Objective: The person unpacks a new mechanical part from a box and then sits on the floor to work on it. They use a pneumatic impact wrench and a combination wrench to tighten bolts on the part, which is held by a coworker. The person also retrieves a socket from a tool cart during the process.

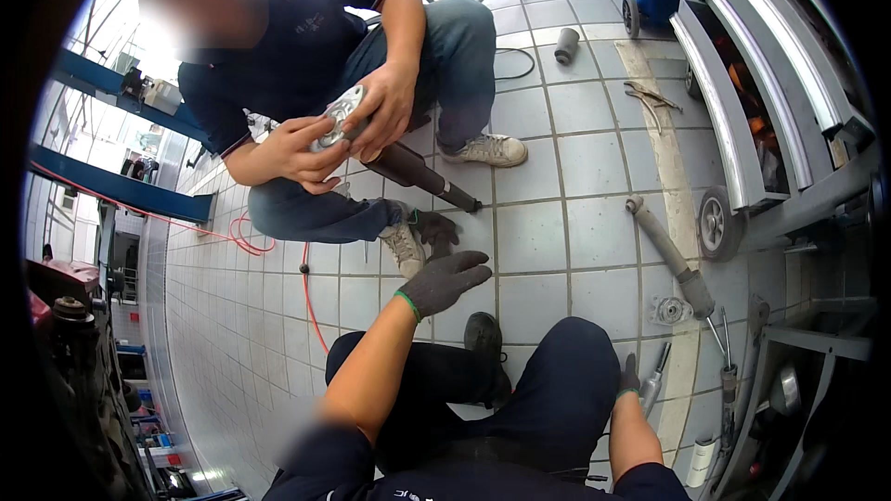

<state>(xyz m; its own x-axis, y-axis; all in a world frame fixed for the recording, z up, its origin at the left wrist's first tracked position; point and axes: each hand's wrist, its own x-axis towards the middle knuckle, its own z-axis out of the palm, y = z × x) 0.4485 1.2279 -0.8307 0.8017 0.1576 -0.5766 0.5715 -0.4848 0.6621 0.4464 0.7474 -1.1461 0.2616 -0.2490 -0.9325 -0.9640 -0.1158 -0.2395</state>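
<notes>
My left hand (445,283), in a dark grey glove with a green cuff, reaches forward over the floor, open, with its fingers stretched out. Just beyond it a dark glove (434,230) lies by a co-worker's shoe. Low beside my right knee, my gloved right hand (629,374) looks flat and open, partly hidden by the leg. A silver tool (657,378) lies near it. Facing me, the seated co-worker holds a silver metal mount (340,119) in both bare hands. Between that person's legs slants a dark shock absorber (418,176), its lower end at the tiles.
On the floor to the right are a worn grey shock absorber (670,250), a round metal mount (670,311), locking pliers (655,102) and a grey cylinder (566,45). A wheeled tool cabinet (719,102) has a drawer pulled out. A red hose (311,301) runs along the left.
</notes>
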